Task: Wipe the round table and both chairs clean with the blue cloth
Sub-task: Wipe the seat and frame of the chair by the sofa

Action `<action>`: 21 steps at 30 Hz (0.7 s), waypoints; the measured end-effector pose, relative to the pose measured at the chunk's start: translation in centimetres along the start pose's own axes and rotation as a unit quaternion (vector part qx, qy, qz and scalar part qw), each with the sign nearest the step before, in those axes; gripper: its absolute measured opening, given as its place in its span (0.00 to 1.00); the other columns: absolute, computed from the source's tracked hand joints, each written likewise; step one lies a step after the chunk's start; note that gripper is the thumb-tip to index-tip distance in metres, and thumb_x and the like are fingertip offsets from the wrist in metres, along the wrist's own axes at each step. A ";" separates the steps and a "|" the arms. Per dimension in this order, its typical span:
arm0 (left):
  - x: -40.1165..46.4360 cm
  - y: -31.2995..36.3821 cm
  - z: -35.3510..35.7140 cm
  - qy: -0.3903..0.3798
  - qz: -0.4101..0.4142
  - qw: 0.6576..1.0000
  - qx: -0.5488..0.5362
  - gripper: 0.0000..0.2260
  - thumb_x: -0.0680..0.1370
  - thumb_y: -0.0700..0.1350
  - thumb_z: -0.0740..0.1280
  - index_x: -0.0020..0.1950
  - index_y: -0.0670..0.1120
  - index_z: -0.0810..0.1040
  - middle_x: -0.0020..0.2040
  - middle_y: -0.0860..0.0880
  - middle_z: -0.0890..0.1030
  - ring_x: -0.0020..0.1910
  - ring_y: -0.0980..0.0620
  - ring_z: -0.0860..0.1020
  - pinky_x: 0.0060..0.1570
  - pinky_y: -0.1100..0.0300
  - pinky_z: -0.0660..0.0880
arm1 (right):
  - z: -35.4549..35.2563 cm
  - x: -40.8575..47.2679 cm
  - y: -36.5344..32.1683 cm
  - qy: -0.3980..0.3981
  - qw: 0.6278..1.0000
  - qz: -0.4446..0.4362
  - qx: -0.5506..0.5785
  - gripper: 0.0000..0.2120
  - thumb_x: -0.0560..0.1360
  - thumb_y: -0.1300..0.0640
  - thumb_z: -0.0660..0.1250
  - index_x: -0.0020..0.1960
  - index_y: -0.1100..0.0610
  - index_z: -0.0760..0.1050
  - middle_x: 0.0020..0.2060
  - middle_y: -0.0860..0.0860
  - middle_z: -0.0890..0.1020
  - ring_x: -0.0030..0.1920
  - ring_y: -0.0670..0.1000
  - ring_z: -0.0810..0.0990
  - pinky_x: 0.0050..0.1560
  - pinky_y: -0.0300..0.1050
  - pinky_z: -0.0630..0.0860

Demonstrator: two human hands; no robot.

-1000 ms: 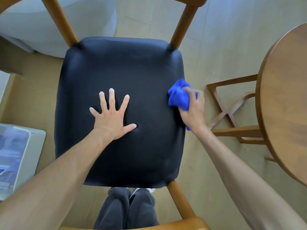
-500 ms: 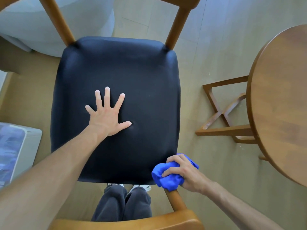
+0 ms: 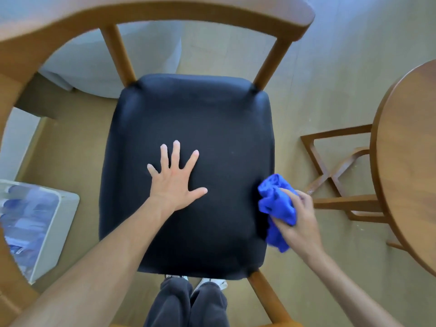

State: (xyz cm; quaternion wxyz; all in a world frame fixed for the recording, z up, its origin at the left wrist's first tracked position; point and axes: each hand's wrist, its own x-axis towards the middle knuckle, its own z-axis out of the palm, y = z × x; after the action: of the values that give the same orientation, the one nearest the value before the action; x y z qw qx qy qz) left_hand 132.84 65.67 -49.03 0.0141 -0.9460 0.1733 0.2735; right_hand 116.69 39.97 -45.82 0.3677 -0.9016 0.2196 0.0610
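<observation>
The left hand (image 3: 175, 182) is laid flat on the chair's black seat (image 3: 212, 119), its 5 fingers spread straight. To its right, the bunched blue cloth (image 3: 276, 204) is gripped by the right hand (image 3: 299, 218) and pressed against the seat's right edge. Further right, the round table (image 3: 410, 161) is seen. Left of the left hand, a white bin (image 3: 62, 223) is seen holding blurred bluish contents.

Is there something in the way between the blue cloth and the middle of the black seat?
Yes. The left hand lies flat with spread fingers on the middle of the black seat, between that area and the blue cloth, which the right hand grips at the seat's right edge. Nothing else lies on the seat.
</observation>
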 end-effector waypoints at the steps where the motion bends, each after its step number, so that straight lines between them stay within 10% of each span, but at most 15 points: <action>1: -0.2 -0.6 -0.1 0.016 0.004 1.000 -0.019 0.38 0.72 0.71 0.53 0.77 0.58 0.43 0.77 0.47 0.36 0.76 0.41 0.38 0.66 0.37 0.61 | 1.9 0.3 -1.9 0.006 0.999 -0.036 -0.037 0.29 0.65 0.53 0.74 0.65 0.46 0.72 0.64 0.50 0.69 0.63 0.50 0.69 0.63 0.40 0.67; 5: -0.3 -5.1 -0.8 0.067 -0.045 0.996 -0.028 0.36 0.73 0.71 0.50 0.77 0.59 0.46 0.78 0.46 0.39 0.76 0.43 0.40 0.69 0.36 0.55 | 5.4 1.7 -3.9 0.031 0.961 -0.139 -0.237 0.32 0.60 0.52 0.78 0.64 0.51 0.77 0.63 0.60 0.74 0.53 0.64 0.74 0.48 0.56 0.74; 9: 0.2 -9.0 0.0 0.001 -0.095 0.995 -0.040 0.46 0.67 0.75 0.55 0.75 0.61 0.34 0.74 0.48 0.28 0.74 0.40 0.33 0.67 0.33 0.59 | 4.5 4.8 -2.8 0.051 0.974 -0.100 -0.198 0.35 0.57 0.67 0.76 0.63 0.54 0.75 0.58 0.56 0.71 0.50 0.62 0.76 0.44 0.56 0.79; 16: 0.7 -8.9 0.7 0.011 -0.083 0.995 -0.056 0.50 0.66 0.76 0.58 0.75 0.59 0.32 0.72 0.46 0.25 0.73 0.38 0.31 0.66 0.33 0.60 | 7.8 9.8 -8.4 0.169 0.977 0.116 -0.062 0.28 0.70 0.60 0.68 0.67 0.45 0.67 0.55 0.51 0.69 0.52 0.57 0.74 0.44 0.45 0.69; 21: 0.4 -9.1 0.3 0.009 -0.083 0.992 -0.093 0.51 0.66 0.73 0.62 0.76 0.58 0.35 0.74 0.48 0.28 0.74 0.42 0.32 0.66 0.34 0.60 | 15.3 14.4 -19.1 0.102 0.982 0.074 -0.138 0.30 0.67 0.60 0.65 0.69 0.53 0.67 0.57 0.59 0.70 0.50 0.62 0.72 0.45 0.51 0.71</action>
State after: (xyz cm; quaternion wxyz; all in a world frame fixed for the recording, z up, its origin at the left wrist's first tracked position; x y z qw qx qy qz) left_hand 136.07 74.11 -50.13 -0.0527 -0.9567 0.0678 0.2782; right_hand 138.82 57.56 -48.63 0.2097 -0.9265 0.3115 0.0252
